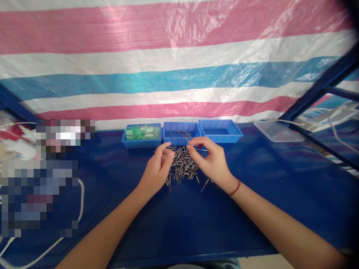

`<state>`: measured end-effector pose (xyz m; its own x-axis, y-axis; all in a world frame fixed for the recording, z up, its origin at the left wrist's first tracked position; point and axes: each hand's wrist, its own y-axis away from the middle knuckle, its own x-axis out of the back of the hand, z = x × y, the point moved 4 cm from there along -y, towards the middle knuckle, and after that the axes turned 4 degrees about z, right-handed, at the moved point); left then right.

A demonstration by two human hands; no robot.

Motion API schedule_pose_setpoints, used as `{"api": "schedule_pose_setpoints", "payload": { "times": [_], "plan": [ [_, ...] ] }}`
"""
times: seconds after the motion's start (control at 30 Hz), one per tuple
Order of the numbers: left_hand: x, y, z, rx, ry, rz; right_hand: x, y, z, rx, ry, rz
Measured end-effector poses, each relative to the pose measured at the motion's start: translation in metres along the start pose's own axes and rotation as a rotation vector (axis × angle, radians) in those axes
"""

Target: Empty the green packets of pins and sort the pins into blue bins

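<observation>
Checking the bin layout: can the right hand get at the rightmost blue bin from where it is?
Probably yes. The right hand is at the pin pile just before the rightmost blue bin; nothing covers its open top.

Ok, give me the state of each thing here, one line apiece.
Pin pile: loose, spread on the table.
Left hand: fingers curled shut at the pile's edge.
Right hand: fingertips pinched shut above the pile.
Left bin: holds green parts.
Middle bin: holds a few pins.
Right bin: no contents visible.
Clear tray: lying flat, apart from the bins.
</observation>
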<state>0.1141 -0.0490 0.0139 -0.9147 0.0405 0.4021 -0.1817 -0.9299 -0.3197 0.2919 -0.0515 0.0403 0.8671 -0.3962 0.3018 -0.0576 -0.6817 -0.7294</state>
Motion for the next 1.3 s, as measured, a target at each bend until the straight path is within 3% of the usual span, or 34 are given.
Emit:
{"api": "schedule_pose_setpoints", "payload": {
  "times": [0.07, 0.2, 0.3, 0.47, 0.6, 0.77, 1.03, 1.3],
  "plan": [
    [-0.001, 0.0, -0.001, 0.036, 0.024, 0.008, 0.003, -0.009, 0.015, 0.027, 0.117, 0.064],
    [-0.001, -0.001, 0.002, 0.027, -0.031, -0.019, 0.0, -0.016, 0.042, 0.046, 0.372, -0.032],
    [0.004, -0.003, 0.004, -0.059, -0.145, -0.034, 0.002, -0.014, 0.05, -0.009, 0.451, -0.038],
    [0.007, -0.005, 0.004, -0.274, -0.479, -0.181, 0.006, -0.007, 0.04, -0.019, 0.362, -0.043],
    [0.008, -0.004, 0.008, -0.304, -0.644, -0.216, 0.006, -0.003, 0.027, 0.007, 0.299, -0.069],
    [-0.001, 0.003, 0.013, -0.36, -0.682, -0.327, 0.0, 0.004, 0.018, 0.039, 0.259, -0.128],
    [-0.01, 0.01, 0.004, -0.346, -0.775, -0.4, -0.02, 0.019, 0.01, 0.068, 0.218, -0.337],
    [-0.002, 0.001, 0.005, -0.307, -0.642, -0.374, -0.019, 0.017, 0.006, 0.073, 0.198, -0.351]
  ]
}}
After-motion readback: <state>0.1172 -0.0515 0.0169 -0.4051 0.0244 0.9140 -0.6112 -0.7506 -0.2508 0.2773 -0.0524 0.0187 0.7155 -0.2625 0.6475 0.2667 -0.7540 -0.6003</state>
